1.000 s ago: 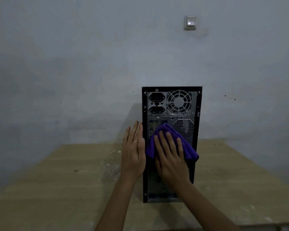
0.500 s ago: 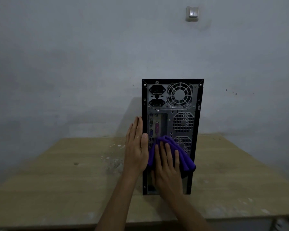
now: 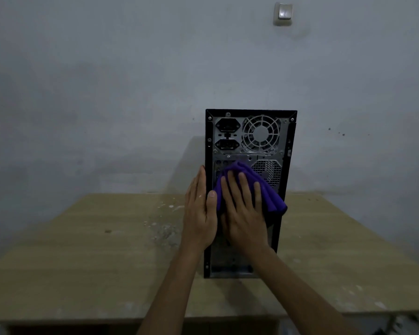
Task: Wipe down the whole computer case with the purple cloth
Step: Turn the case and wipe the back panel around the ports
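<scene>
Computer case [image 3: 249,146], a black upright steel tower, stands on end near the middle of the pale wooden table [image 3: 82,250], its grey perforated rear panel turned toward you and its long axis vertical. Against that panel, roughly at mid-height, lies the folded purple microfibre cloth [image 3: 267,192]. Your right hand [image 3: 243,213] presses the cloth flat to the panel; its fingers are straight, slightly spread, and point upward along the case's long axis. The cloth extends past the fingertips toward the upper vent grille and hangs past the hand on the right side.

Your left hand [image 3: 198,211] rests flat against the left side wall of the case, fingers straight and together, thumb hooked over the rear edge just beside the cloth. It appears to brace the tower.

Judged from this position, unwiped rear surface lies both above the fingers (power sockets, round fan grille) and below the palm (the lower slot area). Only the right hand carries the cloth, so the wiping stroke runs along the vertical axis.
</scene>
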`<control>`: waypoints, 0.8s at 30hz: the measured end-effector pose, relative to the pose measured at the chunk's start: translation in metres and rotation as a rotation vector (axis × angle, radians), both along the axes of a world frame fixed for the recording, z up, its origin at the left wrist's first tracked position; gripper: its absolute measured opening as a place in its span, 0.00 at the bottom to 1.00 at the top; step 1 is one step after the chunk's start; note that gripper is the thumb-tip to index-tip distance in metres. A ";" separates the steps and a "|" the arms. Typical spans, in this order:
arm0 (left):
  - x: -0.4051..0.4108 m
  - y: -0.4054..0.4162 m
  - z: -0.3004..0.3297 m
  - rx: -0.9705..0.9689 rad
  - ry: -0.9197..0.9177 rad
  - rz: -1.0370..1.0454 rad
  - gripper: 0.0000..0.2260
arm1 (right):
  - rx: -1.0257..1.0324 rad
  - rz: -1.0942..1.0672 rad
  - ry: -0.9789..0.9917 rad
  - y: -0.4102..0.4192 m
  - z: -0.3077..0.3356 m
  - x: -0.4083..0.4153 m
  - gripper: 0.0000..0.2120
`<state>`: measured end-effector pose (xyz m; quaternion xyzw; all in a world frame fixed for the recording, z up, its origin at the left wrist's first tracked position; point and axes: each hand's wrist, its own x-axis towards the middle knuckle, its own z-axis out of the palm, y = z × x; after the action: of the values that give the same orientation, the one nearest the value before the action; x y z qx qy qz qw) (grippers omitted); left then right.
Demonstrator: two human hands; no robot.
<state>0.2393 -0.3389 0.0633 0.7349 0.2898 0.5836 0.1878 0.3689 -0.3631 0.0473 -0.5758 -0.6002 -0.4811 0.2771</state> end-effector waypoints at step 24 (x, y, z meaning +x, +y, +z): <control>-0.002 0.004 0.000 -0.011 -0.007 -0.053 0.25 | -0.090 -0.023 -0.168 -0.007 -0.009 0.004 0.35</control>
<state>0.2376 -0.3353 0.0634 0.7393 0.2727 0.5793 0.2084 0.3726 -0.3702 0.0386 -0.5523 -0.6355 -0.5034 0.1941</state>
